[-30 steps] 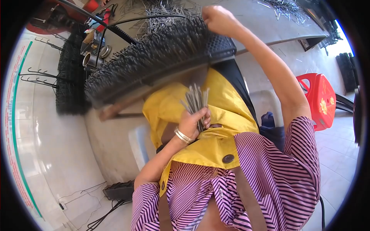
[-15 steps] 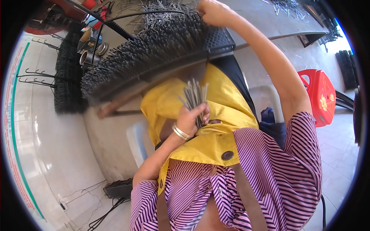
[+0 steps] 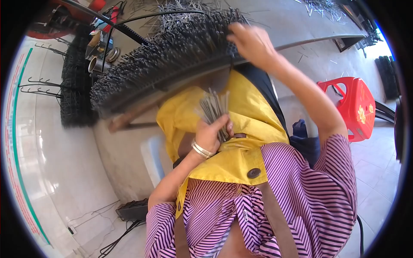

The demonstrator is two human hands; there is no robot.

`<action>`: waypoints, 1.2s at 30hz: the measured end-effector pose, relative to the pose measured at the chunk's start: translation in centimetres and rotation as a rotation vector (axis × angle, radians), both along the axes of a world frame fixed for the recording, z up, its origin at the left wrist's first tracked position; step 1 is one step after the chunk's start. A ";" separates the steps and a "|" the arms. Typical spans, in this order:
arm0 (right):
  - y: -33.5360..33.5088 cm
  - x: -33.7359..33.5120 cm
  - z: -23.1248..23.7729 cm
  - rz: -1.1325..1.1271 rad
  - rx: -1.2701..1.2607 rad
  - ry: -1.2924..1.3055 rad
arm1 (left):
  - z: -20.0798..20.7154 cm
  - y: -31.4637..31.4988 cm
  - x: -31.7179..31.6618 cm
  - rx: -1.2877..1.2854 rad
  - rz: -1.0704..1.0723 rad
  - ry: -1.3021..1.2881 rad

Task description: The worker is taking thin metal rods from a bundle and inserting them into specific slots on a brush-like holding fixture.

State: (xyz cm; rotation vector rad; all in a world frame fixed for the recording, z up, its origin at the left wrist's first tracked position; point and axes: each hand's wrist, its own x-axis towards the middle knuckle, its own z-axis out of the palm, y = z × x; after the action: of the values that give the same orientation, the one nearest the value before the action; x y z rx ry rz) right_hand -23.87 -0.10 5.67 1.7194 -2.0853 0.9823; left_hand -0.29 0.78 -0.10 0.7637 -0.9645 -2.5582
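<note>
Presently, I find my left hand (image 3: 213, 131) closed firmly around a bundle of thin grey metal rods (image 3: 211, 107), tops fanned upward, over the yellow apron (image 3: 254, 114). My right hand (image 3: 256, 45) is partly curled at the right end of the dark rack (image 3: 172, 78); whether its fingers have hold of a rod, I cannot tell.

On handling, my judgement is as follows. The left grip should stay low on the bundle, so that single rods can be drawn from the top without the rest slipping. Each rod should be pinched near its upper end and lowered straight, clear of its neighbours; a slanted entry would likely snag the crowded tips.

As to containers: the rack is densely filled with upright dark rods (image 3: 167, 53), with no order I can verify among them. Behind it, a loose heap of rods (image 3: 180, 18) lies directly on the desk (image 3: 297, 28), uncontained. The metal cup (image 3: 94, 64) left of the rack faces open-mouthed; its contents are not discernible.
</note>
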 end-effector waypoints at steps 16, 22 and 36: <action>6.5 7.0 -0.7 0.175 -0.061 -1.374 | 1.0 0.2 0.1 0.051 0.137 -0.054; 3.4 1.3 1.9 0.021 -0.433 -1.035 | 0.9 0.4 0.1 -0.003 0.086 0.000; -0.1 -0.9 0.9 0.113 -0.393 -0.456 | 0.7 0.5 0.2 0.044 0.042 -0.003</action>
State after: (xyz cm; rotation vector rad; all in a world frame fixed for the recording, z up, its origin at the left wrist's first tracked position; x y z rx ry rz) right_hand -24.78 -0.21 6.60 1.5235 -1.8650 1.8219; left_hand -0.13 1.25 0.62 0.7911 -0.8866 -2.5507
